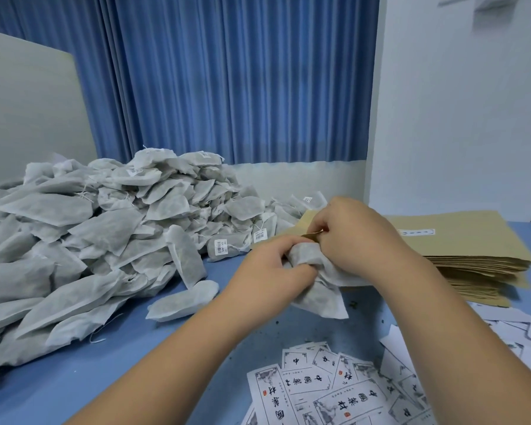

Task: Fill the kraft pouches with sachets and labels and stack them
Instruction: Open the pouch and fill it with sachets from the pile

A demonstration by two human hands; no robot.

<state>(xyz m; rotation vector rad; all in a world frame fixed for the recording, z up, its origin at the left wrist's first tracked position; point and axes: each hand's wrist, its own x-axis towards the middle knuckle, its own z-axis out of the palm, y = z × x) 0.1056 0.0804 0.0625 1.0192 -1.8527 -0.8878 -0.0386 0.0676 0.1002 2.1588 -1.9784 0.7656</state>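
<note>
Sachets [318, 289] against kraft pouch [304, 220] mouth edge

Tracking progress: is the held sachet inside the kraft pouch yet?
Not yet: sachet hangs outside; left hand grips it, right hand pinches the pouch.

The left hand [269, 265], right hand [360, 240] and forearms [196, 348] are bare.

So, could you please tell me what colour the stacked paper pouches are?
The stacked flat paper pouches are kraft brown; head view.
</note>
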